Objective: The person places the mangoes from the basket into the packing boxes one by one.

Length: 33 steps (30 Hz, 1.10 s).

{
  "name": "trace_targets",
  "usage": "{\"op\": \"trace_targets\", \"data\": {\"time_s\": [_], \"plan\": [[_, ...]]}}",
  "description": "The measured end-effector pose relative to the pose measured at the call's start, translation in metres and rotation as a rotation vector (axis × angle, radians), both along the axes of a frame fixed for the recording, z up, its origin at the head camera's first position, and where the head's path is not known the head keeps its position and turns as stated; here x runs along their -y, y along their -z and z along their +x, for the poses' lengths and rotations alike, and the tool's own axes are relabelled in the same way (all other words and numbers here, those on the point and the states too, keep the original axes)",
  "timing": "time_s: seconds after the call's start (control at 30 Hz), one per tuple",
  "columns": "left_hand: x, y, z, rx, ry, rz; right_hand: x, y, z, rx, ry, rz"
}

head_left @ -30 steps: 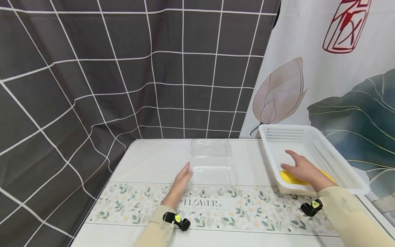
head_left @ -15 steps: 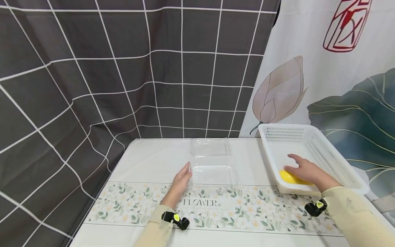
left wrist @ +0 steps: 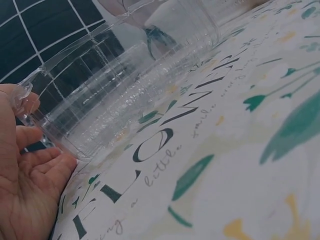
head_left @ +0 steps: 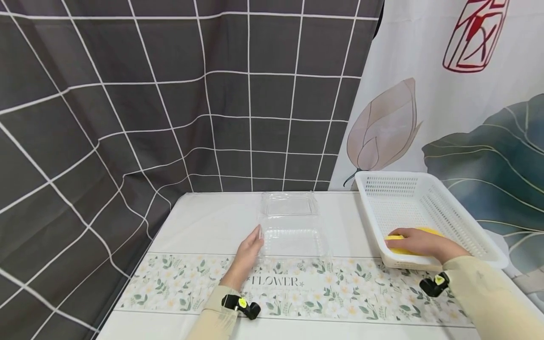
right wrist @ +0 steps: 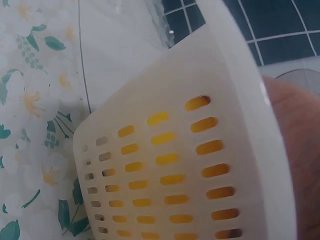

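A clear plastic clamshell container [head_left: 292, 243] lies open on the table, its lid [head_left: 290, 206] folded back toward the curtain. My left hand [head_left: 248, 251] holds the left rim of its base; in the left wrist view the fingers [left wrist: 50, 167] bend against the side wall. Over in the white basket [head_left: 369, 222], my right hand [head_left: 418, 243] curls its fingers round a smooth yellow object [head_left: 393, 237]. More yellow [head_left: 430, 231] shows behind that hand, and its exact kind cannot be told. The right wrist view has the basket wall, with yellow [right wrist: 167, 158] behind its slots and the fingers hidden.
The white table [head_left: 212, 222] carries a floral band [head_left: 340, 293] with printed lettering. A dark checked curtain [head_left: 272, 118] hangs behind and to the left. A pale curtain [head_left: 425, 61] with flower prints hangs behind the basket.
My right hand has lowered into the basket, and its spread fingers have curled round the yellow object. The left hand has stayed at the container's rim.
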<state>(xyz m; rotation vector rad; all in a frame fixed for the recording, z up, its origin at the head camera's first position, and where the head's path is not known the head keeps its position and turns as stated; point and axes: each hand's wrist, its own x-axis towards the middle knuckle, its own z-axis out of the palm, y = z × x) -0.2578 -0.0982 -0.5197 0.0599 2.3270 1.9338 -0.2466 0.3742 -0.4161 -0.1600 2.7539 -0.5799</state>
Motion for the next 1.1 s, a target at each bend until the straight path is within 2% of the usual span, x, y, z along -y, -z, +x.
{"op": "trace_targets", "data": {"time_s": [0.43, 0.67, 0.8, 1.0, 1.1], "plan": [[0.001, 0.000, 0.002, 0.011, -0.003, 0.015, -0.002, 0.008, -0.006, 0.095, -0.049, 0.005], [-0.001, 0.001, 0.003, 0.003, -0.006, 0.038, -0.004, 0.010, -0.006, 0.106, -0.079, -0.028], [-0.003, 0.000, 0.003, 0.004, 0.000, 0.041, -0.005, 0.011, -0.008, 0.087, -0.109, -0.028], [-0.002, 0.000, -0.001, 0.004, -0.006, 0.024, -0.002, 0.010, -0.012, -0.002, -0.197, 0.036], [-0.001, 0.000, -0.002, 0.010, -0.012, 0.021, 0.000, 0.009, -0.014, -0.033, -0.208, 0.050]]}}
